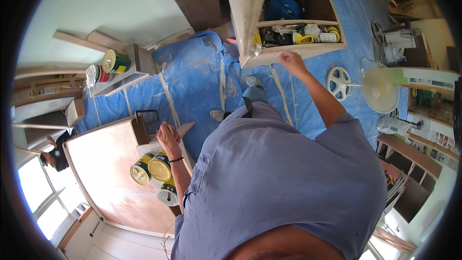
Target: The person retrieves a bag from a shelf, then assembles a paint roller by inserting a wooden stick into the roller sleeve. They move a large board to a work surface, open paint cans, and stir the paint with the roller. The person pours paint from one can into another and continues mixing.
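My left hand [168,136] is closed on a pale pointed wooden strip [186,127] at the corner of a plywood worktop [106,173], right above three green-and-yellow tins [159,166]. My right hand [290,59] is stretched forward, its fingers curled on the front edge of a wooden shelf unit [308,49]. The shelf holds several tools and small yellow and white items [308,34]. A long pale board [245,5] leans at the shelf's left end. My blue shirt hides the lower middle of the view.
Blue tarp [197,72] covers the floor, and my shoes [252,82] stand on it. Two more tins [115,61] sit on a low white stand at the left. A standing fan [380,89] and a loose fan grille [338,83] are on the right. Another person [57,154] is at the far left.
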Demonstrator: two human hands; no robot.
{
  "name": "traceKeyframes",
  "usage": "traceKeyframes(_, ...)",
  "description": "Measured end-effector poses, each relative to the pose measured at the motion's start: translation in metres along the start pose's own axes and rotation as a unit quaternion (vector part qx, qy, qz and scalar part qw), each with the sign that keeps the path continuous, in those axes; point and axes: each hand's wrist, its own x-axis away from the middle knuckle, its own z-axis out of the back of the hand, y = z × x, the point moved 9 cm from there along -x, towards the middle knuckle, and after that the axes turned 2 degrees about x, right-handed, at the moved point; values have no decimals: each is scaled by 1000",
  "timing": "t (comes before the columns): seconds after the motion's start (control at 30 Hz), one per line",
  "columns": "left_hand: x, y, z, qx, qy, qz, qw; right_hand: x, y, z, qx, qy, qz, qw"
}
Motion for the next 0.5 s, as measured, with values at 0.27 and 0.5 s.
traceKeyframes(0.27, 14, -3, -37, -105, 27, -38, 993, -138, 98, 82, 53, 228, -126, 964)
traceKeyframes(0.5, 66, -38, -78, -169, 109, 15, 979, -238, 171, -3, -575, 141, -354, 724)
